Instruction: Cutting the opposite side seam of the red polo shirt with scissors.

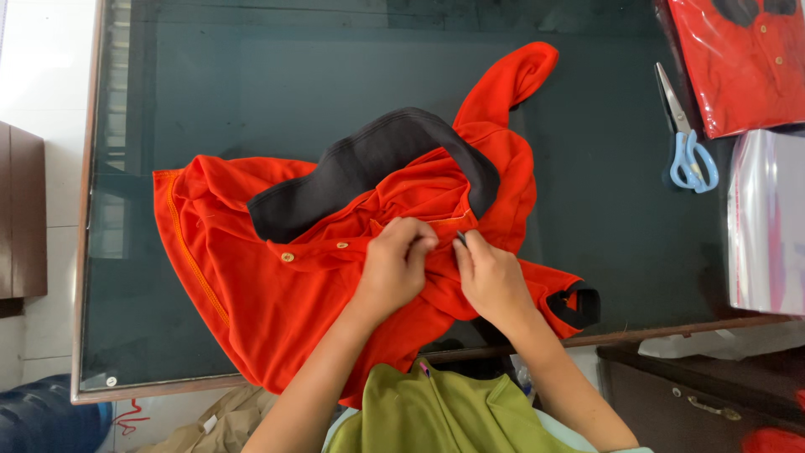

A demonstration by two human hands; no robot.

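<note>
Beside shirt (277, 285): scissors (689, 147); bagged shirt (742, 59).

Clear bagged red shirt (742, 63) top right; glossy plastic bags (767, 222) below it.

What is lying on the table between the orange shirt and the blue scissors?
Nothing. In the head view, only bare dark glass of the table lies between the orange shirt and the scissors.
</note>
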